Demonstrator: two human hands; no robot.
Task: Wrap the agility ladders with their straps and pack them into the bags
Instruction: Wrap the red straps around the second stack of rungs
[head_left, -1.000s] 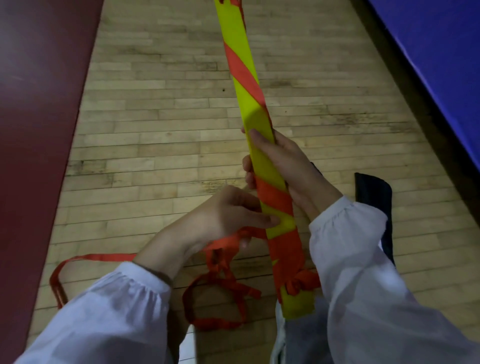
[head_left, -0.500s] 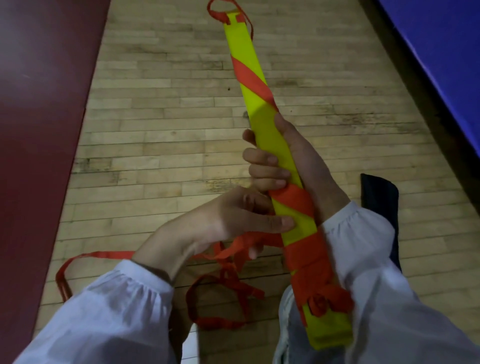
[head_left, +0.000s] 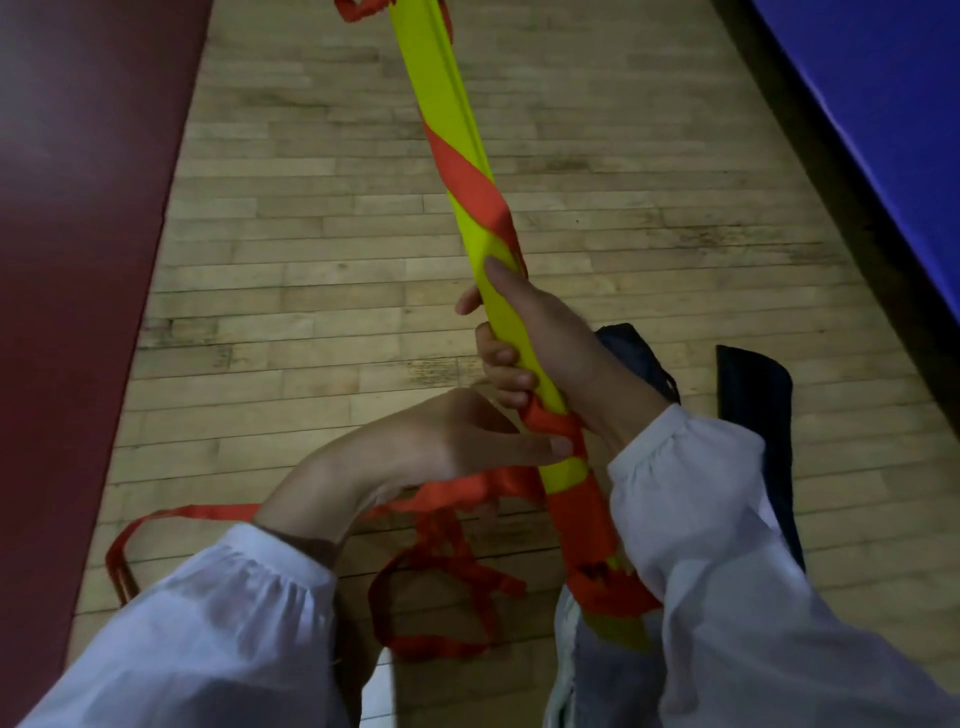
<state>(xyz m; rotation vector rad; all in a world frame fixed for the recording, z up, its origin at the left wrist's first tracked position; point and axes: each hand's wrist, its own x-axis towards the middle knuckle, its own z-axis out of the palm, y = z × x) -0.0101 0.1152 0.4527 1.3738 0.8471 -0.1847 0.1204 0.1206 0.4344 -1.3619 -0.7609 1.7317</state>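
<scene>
A bundle of yellow agility ladder rungs (head_left: 441, 104) rises tilted from my lap to the top of the view. An orange strap (head_left: 467, 182) spirals around it. My right hand (head_left: 545, 332) grips the bundle at its middle, thumb lying along the yellow face. My left hand (head_left: 447, 447) holds the loose orange strap just left of the bundle, thumb pressed against a wrapped turn. The rest of the strap (head_left: 436, 571) hangs in loops down to the floor. Two dark bags (head_left: 753, 405) lie on the floor to the right, partly hidden by my right sleeve.
Wooden plank floor (head_left: 311, 260) stretches ahead. A dark red mat (head_left: 78, 260) borders it on the left. A blue mat (head_left: 883, 104) runs along the right, with a dark strip beside it.
The bundle has tilted, its top leaning left and rising out of view. My right hand has shifted its grip on it. My left hand stays at the wrapped turn with the strap.
</scene>
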